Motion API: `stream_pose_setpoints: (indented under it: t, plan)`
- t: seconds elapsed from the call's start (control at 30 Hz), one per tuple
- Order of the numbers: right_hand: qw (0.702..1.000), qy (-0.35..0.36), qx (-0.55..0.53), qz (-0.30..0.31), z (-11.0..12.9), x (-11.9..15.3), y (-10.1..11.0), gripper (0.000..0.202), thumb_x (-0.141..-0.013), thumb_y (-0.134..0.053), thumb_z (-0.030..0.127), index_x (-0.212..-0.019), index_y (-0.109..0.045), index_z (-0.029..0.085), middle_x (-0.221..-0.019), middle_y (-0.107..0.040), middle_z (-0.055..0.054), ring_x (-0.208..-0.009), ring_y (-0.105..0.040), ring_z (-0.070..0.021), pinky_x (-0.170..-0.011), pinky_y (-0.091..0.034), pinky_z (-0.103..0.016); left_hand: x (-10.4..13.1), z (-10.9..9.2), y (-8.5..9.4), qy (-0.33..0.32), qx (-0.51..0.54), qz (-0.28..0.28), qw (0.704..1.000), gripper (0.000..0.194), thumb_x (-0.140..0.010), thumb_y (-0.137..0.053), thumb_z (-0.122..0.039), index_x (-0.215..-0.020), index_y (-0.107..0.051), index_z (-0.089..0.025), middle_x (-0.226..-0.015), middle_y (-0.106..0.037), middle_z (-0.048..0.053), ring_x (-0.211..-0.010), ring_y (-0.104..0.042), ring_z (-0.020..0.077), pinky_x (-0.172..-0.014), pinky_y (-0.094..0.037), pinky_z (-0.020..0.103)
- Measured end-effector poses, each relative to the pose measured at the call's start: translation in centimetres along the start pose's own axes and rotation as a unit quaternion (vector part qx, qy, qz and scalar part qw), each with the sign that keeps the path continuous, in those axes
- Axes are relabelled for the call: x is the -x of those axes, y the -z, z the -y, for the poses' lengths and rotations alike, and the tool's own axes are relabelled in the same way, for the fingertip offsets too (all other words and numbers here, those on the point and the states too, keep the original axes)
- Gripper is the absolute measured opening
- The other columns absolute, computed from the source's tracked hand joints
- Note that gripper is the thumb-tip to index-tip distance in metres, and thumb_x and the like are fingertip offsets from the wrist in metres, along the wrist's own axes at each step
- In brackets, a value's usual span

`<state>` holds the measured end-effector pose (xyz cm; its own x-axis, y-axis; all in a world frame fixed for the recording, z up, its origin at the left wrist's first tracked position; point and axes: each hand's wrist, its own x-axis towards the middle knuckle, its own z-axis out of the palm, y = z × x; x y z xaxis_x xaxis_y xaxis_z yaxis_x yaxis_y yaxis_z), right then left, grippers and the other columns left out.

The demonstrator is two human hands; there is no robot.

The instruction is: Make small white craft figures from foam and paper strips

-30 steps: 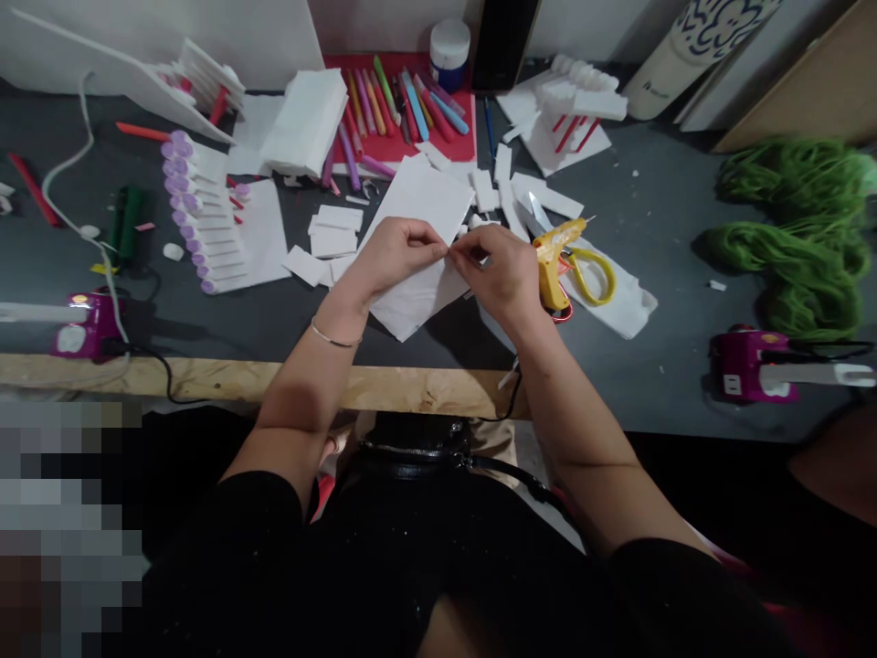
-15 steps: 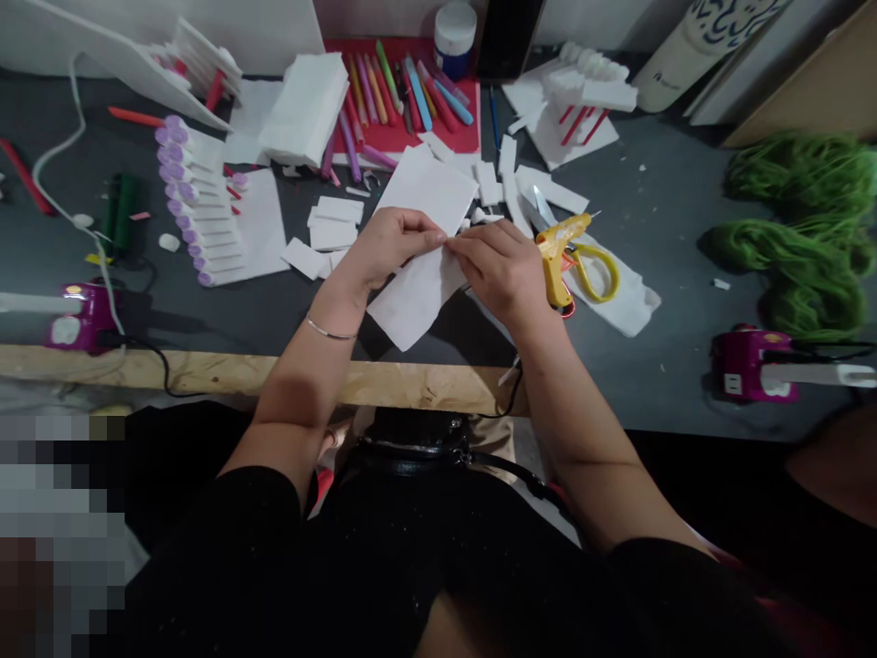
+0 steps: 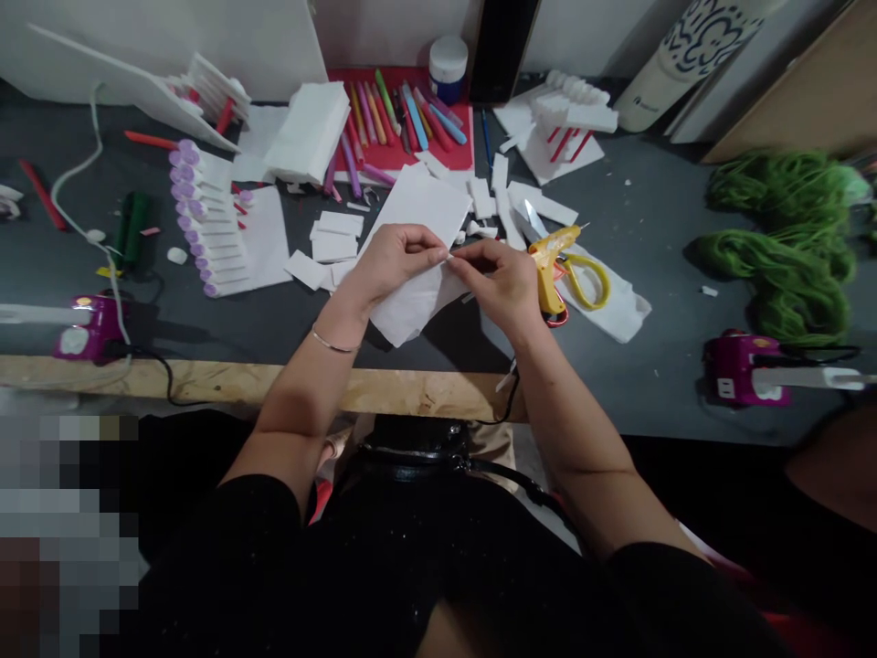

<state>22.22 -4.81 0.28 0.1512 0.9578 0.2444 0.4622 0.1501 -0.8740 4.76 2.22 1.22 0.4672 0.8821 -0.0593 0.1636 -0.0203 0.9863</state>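
My left hand (image 3: 401,260) and my right hand (image 3: 503,281) meet fingertip to fingertip above white sheets (image 3: 435,196) on the table. Both pinch a tiny white piece (image 3: 449,257), mostly hidden by the fingers, so its exact kind does not show. Just right of my right hand lies a yellow glue gun (image 3: 548,274), with scissors (image 3: 589,283) with yellow handles beside it. Small white offcuts (image 3: 481,197) are scattered beyond my fingers. To the left of my left hand rest several white rectangular pieces (image 3: 334,247).
Coloured sticks (image 3: 415,114) lie on a red sheet at the back, near a white-lidded jar (image 3: 448,68). At left stands a row of white strips with purple ends (image 3: 198,219). Green yarn (image 3: 774,247) and a purple power socket (image 3: 746,370) are at right; a patterned bottle (image 3: 685,68) leans behind.
The view has shifted slightly, so the table's things sit a little lower. My fingers stay together at the tiny piece, and my right hand has turned, showing its thumb and index finger more.
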Motion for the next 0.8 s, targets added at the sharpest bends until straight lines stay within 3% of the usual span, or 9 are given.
stream_pose_setpoints:
  t: [0.23,0.37,0.53,0.8]
  plan:
    - [0.997,-0.063,-0.047,0.006,0.17,-0.01,-0.15,0.019,-0.084,-0.073,0.036,-0.075,-0.069,0.02,-0.065,-0.065,0.003,-0.06,-0.052,-0.0103,-0.056,-0.04,-0.026,0.32,-0.46,-0.04,0.042,-0.004,0.017,0.999,0.023,-0.077,-0.081,-0.034,-0.084,-0.077,-0.013,-0.076,-0.072,0.003,-0.069,-0.06,0.0109,-0.066,-0.045,0.025]
    - [0.996,-0.065,-0.052,0.005,0.33,-0.08,-0.13,0.015,-0.081,-0.072,0.032,-0.074,-0.067,0.02,-0.064,-0.064,0.004,-0.058,-0.05,-0.0092,-0.055,-0.038,-0.025,0.35,-0.43,0.17,0.066,0.016,0.025,0.997,0.023,-0.075,-0.082,-0.033,-0.085,-0.078,-0.014,-0.07,-0.069,0.001,-0.063,-0.056,0.0098,-0.06,-0.04,0.023]
    - [0.997,-0.063,-0.037,0.009,0.33,-0.1,-0.15,0.014,-0.081,-0.07,0.031,-0.074,-0.066,0.02,-0.065,-0.062,0.004,-0.059,-0.051,-0.0096,-0.057,-0.041,-0.026,0.21,-0.22,0.34,0.051,0.023,0.026,0.998,0.022,-0.072,-0.083,-0.033,-0.08,-0.075,-0.014,-0.069,-0.067,0.0,-0.064,-0.053,0.009,-0.06,-0.039,0.023]
    - [0.999,-0.003,-0.038,0.006,-0.56,-0.09,-0.36,0.015,-0.083,-0.07,0.027,-0.097,-0.071,0.021,-0.074,-0.069,0.004,-0.064,-0.058,-0.0092,-0.062,-0.048,-0.025,0.14,-0.2,0.38,0.044,0.019,0.033,0.998,0.027,-0.07,-0.084,-0.037,-0.082,-0.076,-0.014,-0.075,-0.07,0.002,-0.07,-0.058,0.011,-0.066,-0.044,0.024]
